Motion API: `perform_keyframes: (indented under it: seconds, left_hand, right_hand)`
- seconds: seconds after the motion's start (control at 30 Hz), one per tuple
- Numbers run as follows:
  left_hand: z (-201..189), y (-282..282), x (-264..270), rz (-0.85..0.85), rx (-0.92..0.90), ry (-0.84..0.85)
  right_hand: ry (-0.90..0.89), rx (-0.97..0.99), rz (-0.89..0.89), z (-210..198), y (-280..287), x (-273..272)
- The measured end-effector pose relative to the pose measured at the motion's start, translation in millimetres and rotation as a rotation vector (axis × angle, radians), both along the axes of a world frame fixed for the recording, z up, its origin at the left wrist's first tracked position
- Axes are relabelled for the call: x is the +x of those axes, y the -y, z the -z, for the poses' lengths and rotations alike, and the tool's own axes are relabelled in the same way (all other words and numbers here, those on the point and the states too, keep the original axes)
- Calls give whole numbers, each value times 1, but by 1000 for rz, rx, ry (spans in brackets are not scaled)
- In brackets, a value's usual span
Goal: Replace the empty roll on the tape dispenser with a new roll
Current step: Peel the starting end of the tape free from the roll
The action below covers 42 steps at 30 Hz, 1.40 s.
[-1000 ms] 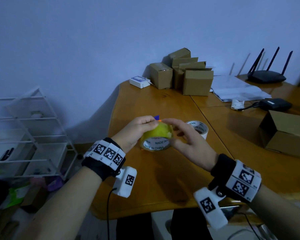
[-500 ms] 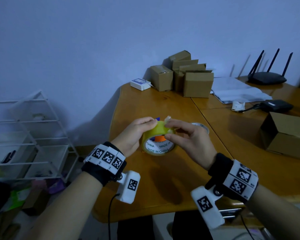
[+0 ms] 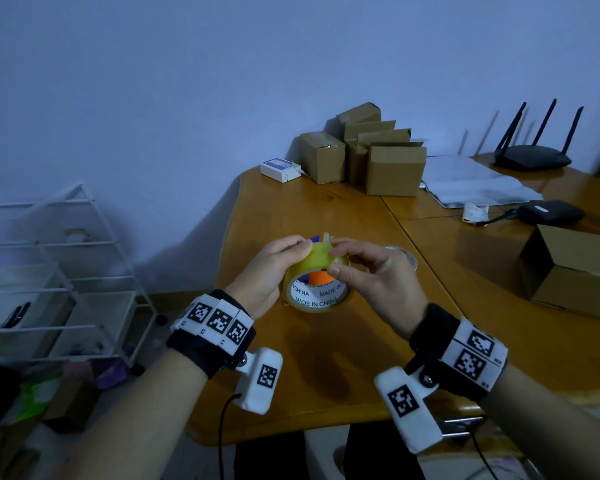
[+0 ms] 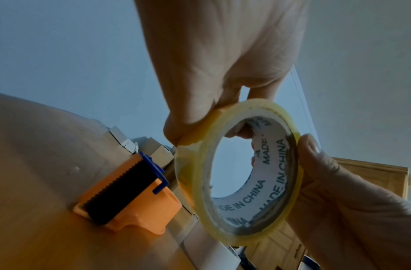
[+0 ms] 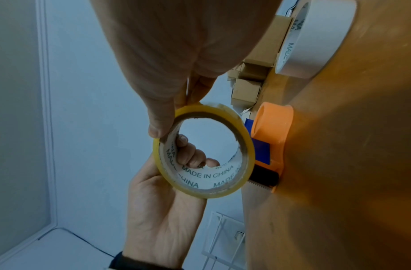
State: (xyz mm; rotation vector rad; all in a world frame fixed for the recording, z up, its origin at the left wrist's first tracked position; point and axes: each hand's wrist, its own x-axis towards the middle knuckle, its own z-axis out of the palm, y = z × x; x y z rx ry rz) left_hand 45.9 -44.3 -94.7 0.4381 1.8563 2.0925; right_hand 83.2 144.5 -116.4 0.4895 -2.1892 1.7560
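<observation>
Holding the new tape roll (image 3: 317, 284) above the table (image 3: 430, 306), the left hand (image 3: 274, 271) is gripping its rim while the right hand (image 3: 371, 275) is pinching its loose end at 12 o'clock. Next, I judge, it is needing seating on the orange dispenser (image 4: 130, 191) lying just behind.

The head view looks down over the desk (image 3: 326, 216) from above; both wrist views look up close, sharing the tape roll (image 4: 241, 175)

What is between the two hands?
The round yellow tape roll, held by left hand and right hand; the head view shows it.
</observation>
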Motion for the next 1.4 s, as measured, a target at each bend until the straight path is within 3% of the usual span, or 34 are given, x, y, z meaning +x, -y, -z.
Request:
perform_keyframes:
  seconds: [0.77, 1.13, 1.4]
  left_hand:
    - [8, 1, -2, 31, -39, -27]
    - [8, 2, -4, 34, -106, -77]
    - [7, 2, -4, 58, -12, 6]
  right_hand:
    - [92, -51, -41, 3, -1, 3]
    - [38, 38, -46, 8, -3, 2]
    - [51, -25, -20, 5, 0, 2]
